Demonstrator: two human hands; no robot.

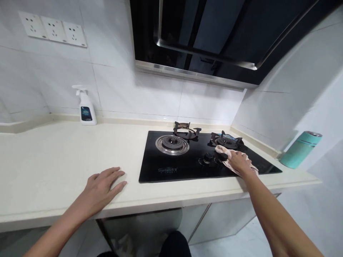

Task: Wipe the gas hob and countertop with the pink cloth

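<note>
Kitchen counter (53, 171) holds a black stove (152, 159); the right hand (238, 160) clamps a cloth (226, 164) flat by the knobs (207, 158), the left hand (100, 191) lies open.

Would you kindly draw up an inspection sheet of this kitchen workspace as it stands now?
Surface: cream stone countertop with a black glass gas hob set into it.
Job's things: pale pink cloth on the hob glass, beside the control knobs.
Clutter: white spray bottle against the wall; teal flask right of the hob.
Grippers: right hand holds the cloth on the glass; left hand rests open on the countertop.
Cables: nothing seen.
Surroundings: white tiled wall, wall sockets, black range hood above.
</note>
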